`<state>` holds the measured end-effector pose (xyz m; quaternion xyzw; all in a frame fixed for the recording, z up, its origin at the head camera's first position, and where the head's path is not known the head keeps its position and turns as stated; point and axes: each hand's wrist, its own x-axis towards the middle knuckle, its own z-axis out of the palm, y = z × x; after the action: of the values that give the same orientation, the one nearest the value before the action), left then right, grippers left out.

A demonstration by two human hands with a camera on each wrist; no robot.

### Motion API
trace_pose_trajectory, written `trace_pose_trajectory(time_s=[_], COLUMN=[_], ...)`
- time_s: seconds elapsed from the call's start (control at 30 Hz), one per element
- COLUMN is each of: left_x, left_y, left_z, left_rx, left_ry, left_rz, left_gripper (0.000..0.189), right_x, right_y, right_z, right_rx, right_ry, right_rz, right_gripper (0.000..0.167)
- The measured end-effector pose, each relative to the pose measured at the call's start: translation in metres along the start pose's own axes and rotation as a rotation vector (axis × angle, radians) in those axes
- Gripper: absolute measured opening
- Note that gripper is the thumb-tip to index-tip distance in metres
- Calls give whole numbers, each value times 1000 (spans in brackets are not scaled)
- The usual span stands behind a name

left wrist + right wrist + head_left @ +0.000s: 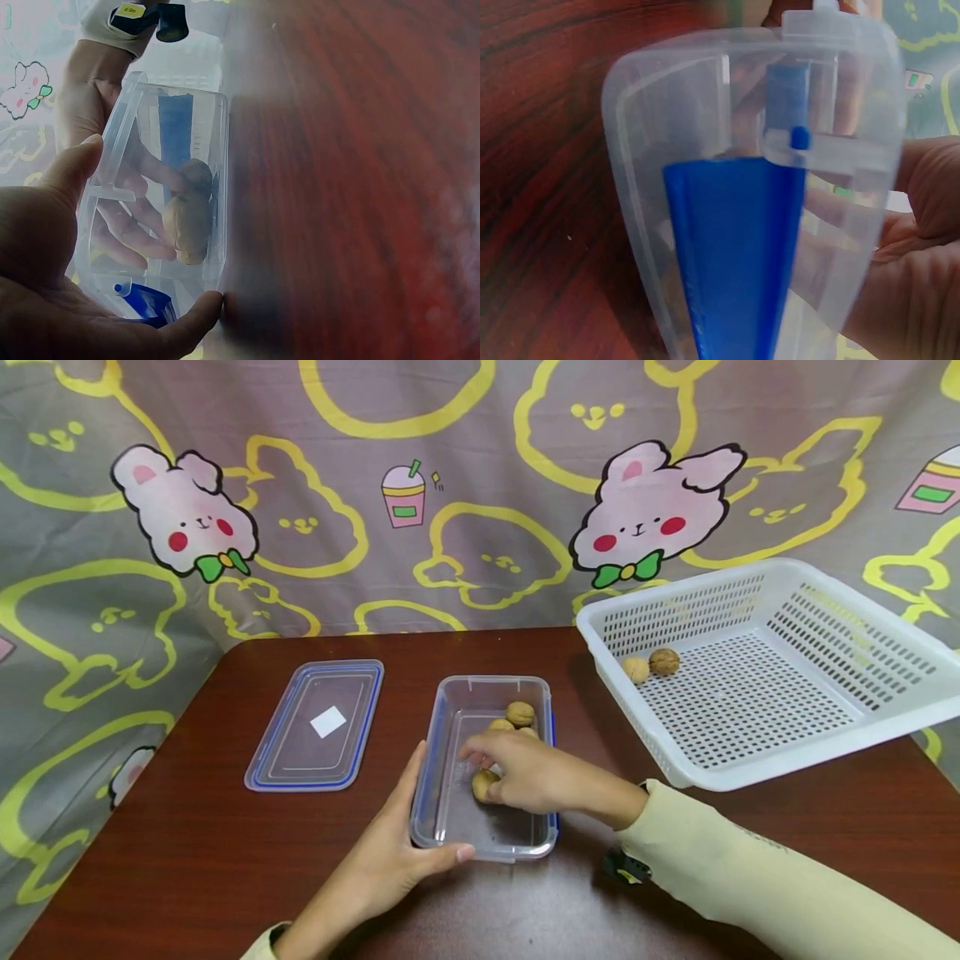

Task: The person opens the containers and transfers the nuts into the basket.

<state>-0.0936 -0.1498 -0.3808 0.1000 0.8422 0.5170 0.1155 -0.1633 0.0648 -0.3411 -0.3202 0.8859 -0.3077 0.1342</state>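
Observation:
My left hand (390,852) grips the near left corner of a clear plastic container (517,850), thumb over the near rim and fingers along its left side. Inside the container is my right hand (536,772), fingers loosely bent above a walnut (482,787), with the thumb beside it. That walnut rests on the container floor. Several more walnuts (520,713) lie at the container's far right, partly behind the right hand. Through the wall in the left wrist view, walnuts (187,221) sit near the right fingers. A blue clip (731,247) hangs on the container's side.
On the left of the brown table (187,827) lies a clear lid (300,752) with a blue seal and a white label. A white perforated basket (720,777) stands at the right, two walnuts (664,661) in its left corner. A patterned curtain (480,468) hangs behind the table.

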Motion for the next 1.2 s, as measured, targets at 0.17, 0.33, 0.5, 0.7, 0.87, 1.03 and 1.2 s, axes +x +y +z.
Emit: trace_pose_trajectory(time_s=[0.17,0.33,0.5,0.7,0.87,1.03,1.2], left_x=[0,-1,-1,-1,0,0,0], left_y=[0,0,0,0,0,0,0], left_z=[0,0,-1,-1,-1,-1,-1], left_rx=[-4,1,9,-5,-2,0,1], left_ry=[2,-1,-6,-11,-12,-20,-24], left_rz=[-3,-13,-16,-23,-14,-14,-4], left_gripper=[129,129,129,129,128,128,127], right_x=[4,8,11,16,17,18,20], right_y=[0,-1,0,1,1,-1,-2], right_z=[6,10,12,19,23,25,28], right_rx=[-32,-5,-15,-21,-8,-25,-49], right_ry=[25,25,38,41,30,7,-14], right_rz=[-6,3,15,3,-13,-21,-20], right_gripper=[38,39,40,39,36,35,29])
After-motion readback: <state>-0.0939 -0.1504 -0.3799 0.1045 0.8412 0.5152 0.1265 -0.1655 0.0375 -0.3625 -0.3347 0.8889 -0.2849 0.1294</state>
